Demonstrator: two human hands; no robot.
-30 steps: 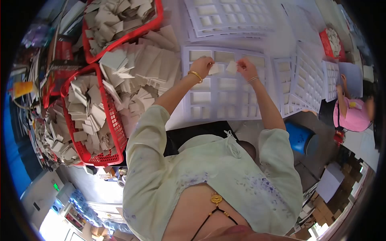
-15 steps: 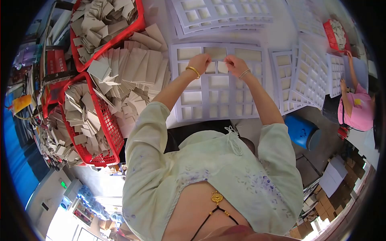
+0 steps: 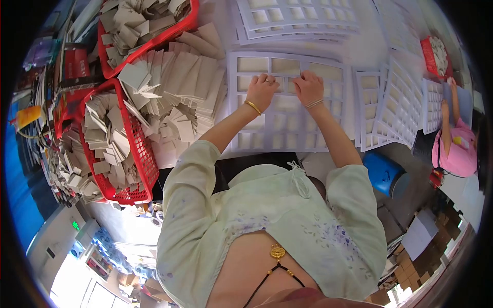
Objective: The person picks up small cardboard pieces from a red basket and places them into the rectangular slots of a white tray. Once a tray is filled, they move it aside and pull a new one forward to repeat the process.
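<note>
A white frame board (image 3: 233,102) with rows of rectangular openings lies flat in front of me, and grey-beige card pieces (image 3: 285,65) show in its openings. My left hand (image 3: 262,91) rests on the upper left part of the board, its fingers curled towards a small opening. Close by on the right, my right hand (image 3: 309,87) is bent over the same row, fingers closed and tips down at an opening's edge. Whatever is under either hand's fingertips is hidden. A small light card piece (image 3: 290,85) shows in the opening between the hands.
Loose card pieces (image 3: 179,77) are heaped left of the board, beside a red basket (image 3: 138,164) and another red basket (image 3: 191,20). More white frames (image 3: 303,25) lie behind, and others (image 3: 395,102) overlap at right. A person in pink (image 3: 454,149) works at far right.
The small card piece between my hands now lies lower in its opening. Both hands have settled onto the board with fingers more curled. The whole view has shifted slightly.
</note>
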